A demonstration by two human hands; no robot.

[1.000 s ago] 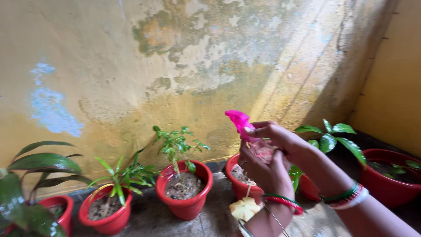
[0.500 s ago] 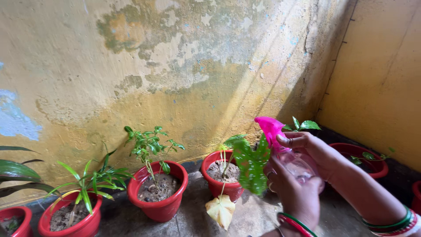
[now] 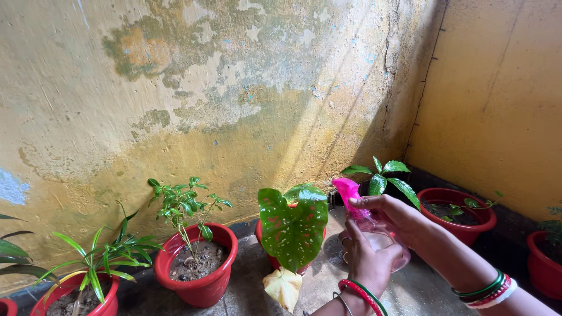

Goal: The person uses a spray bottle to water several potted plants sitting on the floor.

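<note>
Holding one spray bottle (image 3: 374,231) with two hands, left hand (image 3: 366,260) and right hand (image 3: 398,216).

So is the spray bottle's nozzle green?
No, the spray bottle has a pink nozzle, held in the right hand with the left hand under it.

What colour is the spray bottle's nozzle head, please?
Bright pink, on the spray bottle, seen in the head view.

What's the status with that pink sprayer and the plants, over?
Both hands on the clear spray bottle: right hand at its pink trigger head, left hand bracing below. Nozzle faces the spotted green leaf. Nothing between.
</note>
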